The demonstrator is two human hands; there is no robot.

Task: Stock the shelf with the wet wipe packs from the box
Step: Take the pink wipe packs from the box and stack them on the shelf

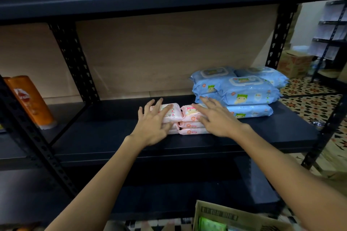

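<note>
The pink packs [179, 119] sit in two short stacks, side by side and touching, near the middle of the shelf [105, 133]. My left hand [155, 124] lies spread over the left stack, fingers straight on its top and thumb against its front; my right hand [214, 118] rests flat on the right stack, fingers stretched toward the blue packs [242, 92]. Neither hand grips anything; both just press and square the stacks.

The blue packs are stacked just to the right of the pink ones, at least three layers in front and more behind. So I judge a good part of the stocking done: two kinds are already up and tidy.

The box [225, 215] stands below at the bottom edge, open, with a green pack [211, 225] showing inside, so more is left to move. How many remain I cannot tell, as most of the box is out of view.

An orange bottle [30, 101] leans at the far left of the shelf, well apart from the packs.
</note>
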